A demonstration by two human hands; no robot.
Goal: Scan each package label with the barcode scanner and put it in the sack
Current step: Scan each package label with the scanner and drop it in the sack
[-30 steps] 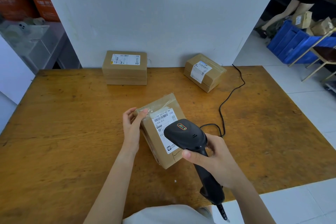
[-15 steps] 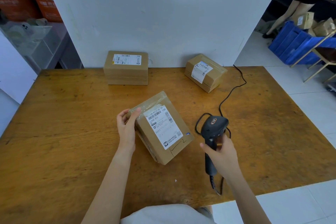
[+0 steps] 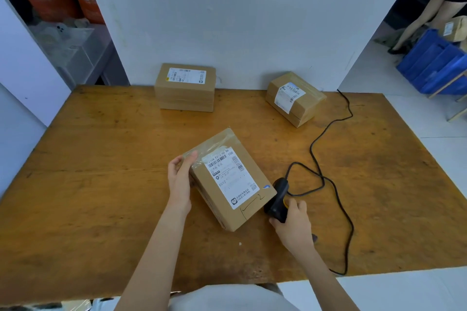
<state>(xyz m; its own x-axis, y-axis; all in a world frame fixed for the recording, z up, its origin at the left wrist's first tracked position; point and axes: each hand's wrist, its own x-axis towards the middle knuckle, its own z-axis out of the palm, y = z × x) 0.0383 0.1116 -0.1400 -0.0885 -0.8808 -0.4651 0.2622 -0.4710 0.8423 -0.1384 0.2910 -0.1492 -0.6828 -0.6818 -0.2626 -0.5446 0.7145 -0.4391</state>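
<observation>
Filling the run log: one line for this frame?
left hand: holds near package | right hand: grips scanner | far-left package, far-right package: untouched | sack: not visible

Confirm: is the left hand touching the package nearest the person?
Touching. The head view shows the left hand gripping the near package at its left edge, a fingertip lying on its taped top with no gap.

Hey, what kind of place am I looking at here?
Likely a parcel-handling or shipping room. Labelled cardboard packages lie on a worn wooden table, the right hand grips a corded barcode scanner, and blue crates stand on the floor.
</observation>
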